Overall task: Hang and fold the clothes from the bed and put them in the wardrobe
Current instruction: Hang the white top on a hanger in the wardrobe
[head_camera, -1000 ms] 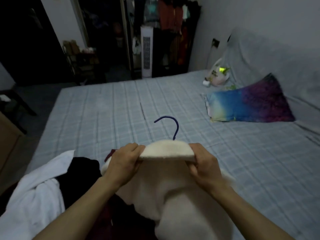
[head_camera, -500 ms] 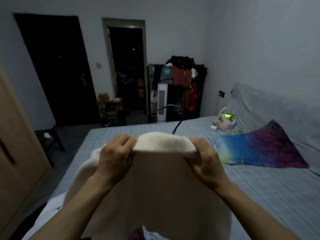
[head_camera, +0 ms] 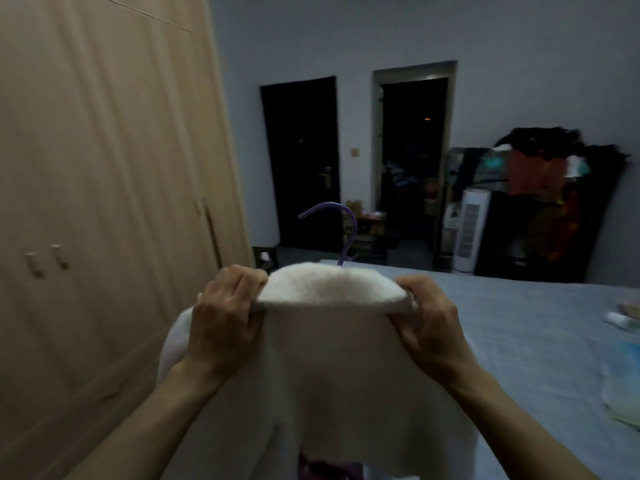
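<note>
- Head view showed a cream fleece garment held up in front of the person, above the near edge of the bed, its body hanging straight down from the shoulder line.
- A purple hanger hook rose from the middle of the collar, curling over toward the left.
- The left hand gripped the left shoulder of the garment, fingers curled over the top edge; the right hand gripped the right shoulder the same way.
- The shoulder line, the garment's long axis, ran left to right between the two hands, roughly level.
- The wardrobe stood to the left with its doors closed, so the left hand was the nearer one to it.
- By that layout, the next move probably called for freeing one hand to open a door while the other carried the hanger.
</note>
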